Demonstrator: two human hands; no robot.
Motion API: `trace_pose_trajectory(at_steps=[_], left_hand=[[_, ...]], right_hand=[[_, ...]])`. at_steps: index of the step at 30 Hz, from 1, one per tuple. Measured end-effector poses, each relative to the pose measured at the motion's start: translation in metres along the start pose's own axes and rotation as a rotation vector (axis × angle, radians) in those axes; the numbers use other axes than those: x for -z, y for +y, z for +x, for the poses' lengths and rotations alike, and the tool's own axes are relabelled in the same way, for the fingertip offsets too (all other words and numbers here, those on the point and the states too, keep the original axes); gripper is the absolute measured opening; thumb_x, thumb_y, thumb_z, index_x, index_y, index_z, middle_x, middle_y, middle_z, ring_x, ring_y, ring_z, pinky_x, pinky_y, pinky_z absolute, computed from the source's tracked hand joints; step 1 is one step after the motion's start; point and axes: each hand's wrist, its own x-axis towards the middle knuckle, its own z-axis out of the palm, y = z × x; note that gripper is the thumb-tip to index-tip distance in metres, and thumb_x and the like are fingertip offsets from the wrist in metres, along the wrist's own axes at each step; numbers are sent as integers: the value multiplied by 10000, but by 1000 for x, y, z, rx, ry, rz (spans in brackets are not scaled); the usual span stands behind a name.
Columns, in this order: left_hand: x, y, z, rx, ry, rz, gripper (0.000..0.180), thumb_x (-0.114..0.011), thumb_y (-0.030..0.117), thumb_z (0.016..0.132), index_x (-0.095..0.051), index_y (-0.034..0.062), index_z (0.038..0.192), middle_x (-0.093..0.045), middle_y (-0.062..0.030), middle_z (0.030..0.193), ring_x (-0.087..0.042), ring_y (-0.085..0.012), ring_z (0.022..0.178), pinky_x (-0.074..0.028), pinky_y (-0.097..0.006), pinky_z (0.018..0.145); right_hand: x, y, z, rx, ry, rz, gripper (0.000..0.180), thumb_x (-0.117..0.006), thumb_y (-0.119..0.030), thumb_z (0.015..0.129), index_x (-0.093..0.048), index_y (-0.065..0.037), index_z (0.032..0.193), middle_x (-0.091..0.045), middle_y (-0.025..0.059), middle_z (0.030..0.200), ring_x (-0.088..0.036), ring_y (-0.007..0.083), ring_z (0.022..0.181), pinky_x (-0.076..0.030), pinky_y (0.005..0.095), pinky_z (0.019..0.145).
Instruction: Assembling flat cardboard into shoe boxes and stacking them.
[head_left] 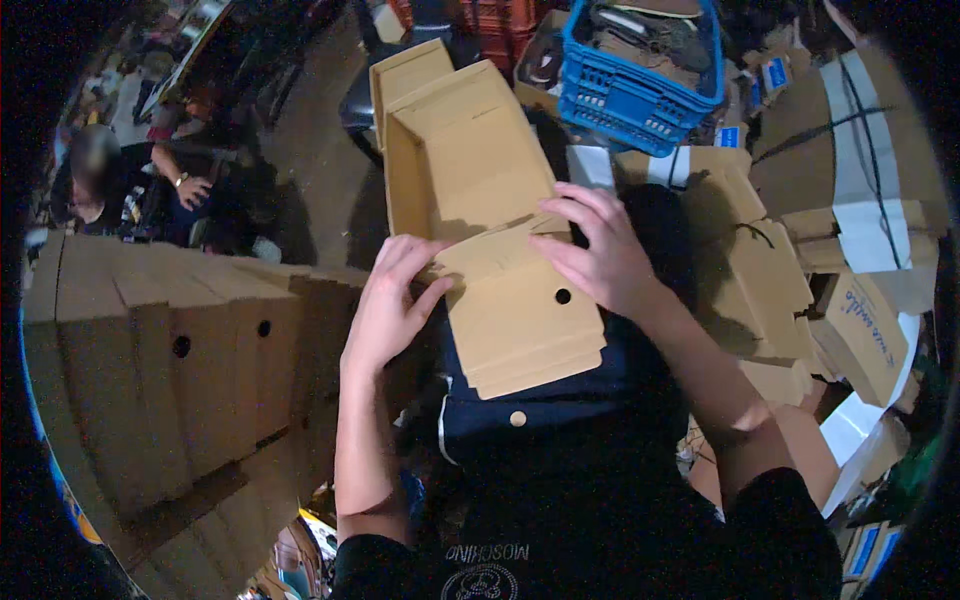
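Observation:
A brown cardboard box, partly folded, rests on my lap with its tray part tilted away from me. Its near panel lies flat toward me and has a round hole and notched edges. My left hand grips the near left corner, thumb and fingers bent over the cardboard. On the near right corner, the fingers of my right hand curl onto the edge by the fold. A small round cardboard disc lies on the dark cloth just below the panel.
Upright cardboard boxes stand packed on the left. A blue crate holding shoes sits ahead, beside a red crate. Flat cardboard blanks and tied bundles crowd the right. Another person sits at far left.

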Motion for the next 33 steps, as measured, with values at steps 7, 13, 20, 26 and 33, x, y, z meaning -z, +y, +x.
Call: trace_pose_trajectory(at_steps=[7, 13, 20, 26, 33], left_hand=[[1, -4, -4, 14, 41, 31, 378, -767, 16, 833, -662, 1, 1196, -620, -157, 1061, -575, -342, 1049, -502, -398, 898], [1, 0, 1, 11, 74, 81, 355, -764, 26, 843, -658, -12, 1179, -618, -165, 1049, -578, -345, 1042, -506, -398, 882], [-2, -5, -1, 4, 87, 79, 345, -766, 50, 850, -660, -17, 1172, -620, -174, 1051, -582, -360, 1047, -497, -408, 910], [2, 6, 0, 3, 83, 47, 419, -775, 19, 814, -658, 23, 1216, -616, -144, 1008, -575, -341, 1001, -491, -415, 893], [1, -2, 1, 7, 67, 71, 376, -776, 45, 834, -672, 14, 1194, -635, -148, 1048, -587, -340, 1027, -488, -409, 915]], right_hand=[[-4, -4, 19, 53, 115, 94, 252, -777, -141, 749, -742, -104, 996, -604, 97, 1262, -531, 318, 1282, -469, 464, 1039], [3, 12, 34, 166, 95, 67, 201, -798, -118, 731, -695, -77, 899, -649, 81, 1179, -598, 295, 1195, -505, 429, 1001], [7, 19, 35, 88, 179, 147, 171, -774, -53, 788, -713, -44, 948, -684, 86, 1116, -661, 294, 1147, -553, 408, 969], [13, 24, 26, -34, 95, 223, 183, -745, -59, 844, -713, -52, 1024, -695, 113, 1119, -639, 320, 1217, -556, 385, 966], [22, 27, 21, -454, 121, 831, 126, -668, -38, 943, -692, 0, 1061, -733, 108, 1142, -704, 233, 1105, -538, 359, 987]])
